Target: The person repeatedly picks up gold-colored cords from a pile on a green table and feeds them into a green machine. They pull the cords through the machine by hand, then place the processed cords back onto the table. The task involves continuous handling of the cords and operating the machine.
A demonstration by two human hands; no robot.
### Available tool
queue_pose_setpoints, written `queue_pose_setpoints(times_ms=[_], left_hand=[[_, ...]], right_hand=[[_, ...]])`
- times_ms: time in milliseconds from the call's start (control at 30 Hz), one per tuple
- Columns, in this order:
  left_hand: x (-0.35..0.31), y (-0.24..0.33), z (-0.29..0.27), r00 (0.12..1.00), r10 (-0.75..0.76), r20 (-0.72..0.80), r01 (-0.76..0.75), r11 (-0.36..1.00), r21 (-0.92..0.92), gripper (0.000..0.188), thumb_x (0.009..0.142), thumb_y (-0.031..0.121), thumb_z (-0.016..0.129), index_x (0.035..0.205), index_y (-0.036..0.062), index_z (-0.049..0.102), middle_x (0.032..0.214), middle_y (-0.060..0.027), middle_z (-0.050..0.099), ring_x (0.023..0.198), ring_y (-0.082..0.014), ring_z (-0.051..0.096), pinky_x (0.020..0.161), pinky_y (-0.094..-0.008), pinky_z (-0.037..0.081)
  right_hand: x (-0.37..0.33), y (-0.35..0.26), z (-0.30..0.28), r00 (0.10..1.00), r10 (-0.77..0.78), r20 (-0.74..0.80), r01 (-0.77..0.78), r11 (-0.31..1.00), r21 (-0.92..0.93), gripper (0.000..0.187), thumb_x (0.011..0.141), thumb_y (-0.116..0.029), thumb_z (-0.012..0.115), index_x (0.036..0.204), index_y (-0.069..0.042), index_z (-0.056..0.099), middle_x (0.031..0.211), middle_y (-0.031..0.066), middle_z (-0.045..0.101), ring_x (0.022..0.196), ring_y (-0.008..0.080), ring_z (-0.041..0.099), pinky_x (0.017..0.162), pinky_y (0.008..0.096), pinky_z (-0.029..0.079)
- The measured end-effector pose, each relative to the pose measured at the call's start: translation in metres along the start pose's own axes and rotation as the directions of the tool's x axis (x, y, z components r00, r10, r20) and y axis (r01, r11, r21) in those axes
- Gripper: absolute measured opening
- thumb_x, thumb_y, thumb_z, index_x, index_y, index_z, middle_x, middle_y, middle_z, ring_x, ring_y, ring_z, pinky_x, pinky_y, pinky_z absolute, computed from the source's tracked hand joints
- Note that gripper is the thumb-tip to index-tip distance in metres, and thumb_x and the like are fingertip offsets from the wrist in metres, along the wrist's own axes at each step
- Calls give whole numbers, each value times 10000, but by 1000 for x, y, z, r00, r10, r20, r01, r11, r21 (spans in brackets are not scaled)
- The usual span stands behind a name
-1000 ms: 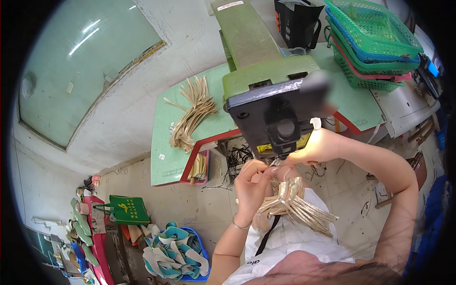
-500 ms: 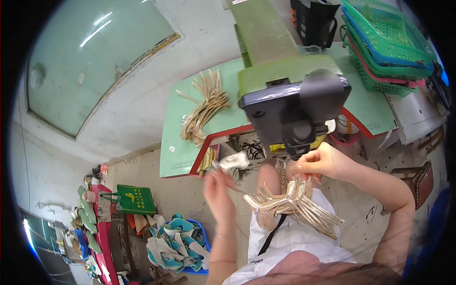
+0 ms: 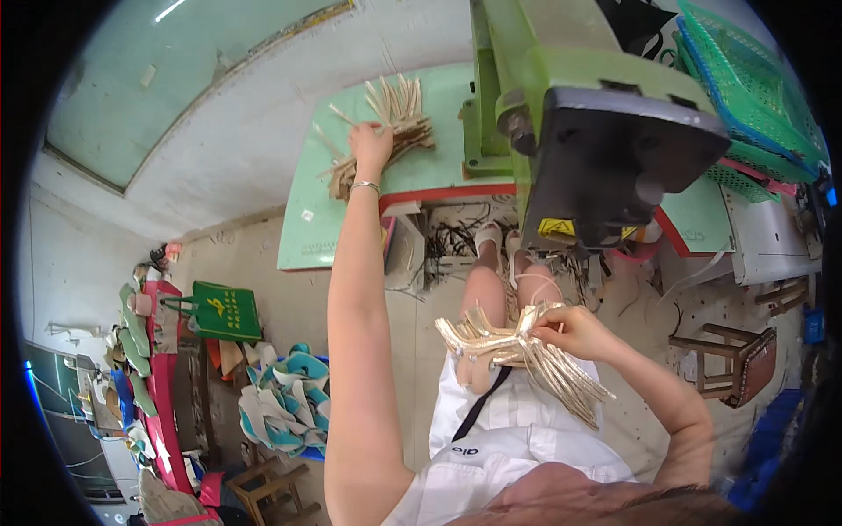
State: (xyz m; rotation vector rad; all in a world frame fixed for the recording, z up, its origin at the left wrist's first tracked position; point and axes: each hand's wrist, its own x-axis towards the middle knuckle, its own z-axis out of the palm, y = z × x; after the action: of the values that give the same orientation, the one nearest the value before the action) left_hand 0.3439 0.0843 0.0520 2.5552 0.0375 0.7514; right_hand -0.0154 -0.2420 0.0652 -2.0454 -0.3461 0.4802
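Note:
Above my lap, my right hand (image 3: 574, 333) pinches a fanned bundle of gold strips (image 3: 561, 373) near its gathered middle. The strips look flat and shiny, with ends spreading out to both sides and over my white clothing. My left hand (image 3: 371, 147) is stretched far forward to a second heap of gold strips (image 3: 408, 131) on the green table (image 3: 307, 237). Its fingers are curled against the heap, and their tips are mostly hidden. A green machine (image 3: 605, 96) with a dark head stands between the heap and the baskets.
Stacked plastic baskets (image 3: 745, 96) stand far right. A wooden stool (image 3: 741, 359) is on the right floor. At left are a green bag (image 3: 226, 311), a heap of teal and white pieces (image 3: 285, 399) and a pink-edged bench (image 3: 162, 386). Dark scraps (image 3: 460, 237) lie under the table.
My left hand has gone from above my lap forward to the heap on the table. A blurred shiny piece beside it is gone from there. The right hand still holds its bundle; the view has shifted.

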Motion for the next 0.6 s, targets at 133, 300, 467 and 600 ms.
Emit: queue_pose_setpoints(times_ms=[133,300,467,600], left_hand=[[-74,72,-58,872,250,-421,-343,926,-160,208,735,104,618,919,18,576,1040,-184,537,1019,-355,470,892,-411,380],[-229,73,-116,633,574,519,-368,813,-451,261,754,163,643,982,47,593,988,-153,572,1003,-323,517,841,-406,432],[-326,10,-114,626,293,723,-312,943,-112,352,767,255,670,1025,27,596,1077,-141,569,1042,-314,514,867,-396,428],[-311,15,-139,586,146,797,-44,988,-149,264,761,243,685,885,13,645,912,-104,623,821,-270,573,712,-357,458]], right_hand=[[12,33,37,981,-196,-15,183,939,-292,180,782,-205,642,869,-48,657,841,104,598,798,263,581,693,355,462],[40,55,90,924,-365,113,376,819,-433,243,740,-208,662,920,-49,627,934,94,534,956,258,485,817,397,379],[51,56,109,921,-384,58,371,826,-424,233,756,-198,644,905,-21,611,941,102,530,948,258,483,807,385,378],[55,47,109,892,-442,-97,393,863,-316,240,782,-190,632,933,-5,606,918,102,543,936,274,501,787,372,397]])
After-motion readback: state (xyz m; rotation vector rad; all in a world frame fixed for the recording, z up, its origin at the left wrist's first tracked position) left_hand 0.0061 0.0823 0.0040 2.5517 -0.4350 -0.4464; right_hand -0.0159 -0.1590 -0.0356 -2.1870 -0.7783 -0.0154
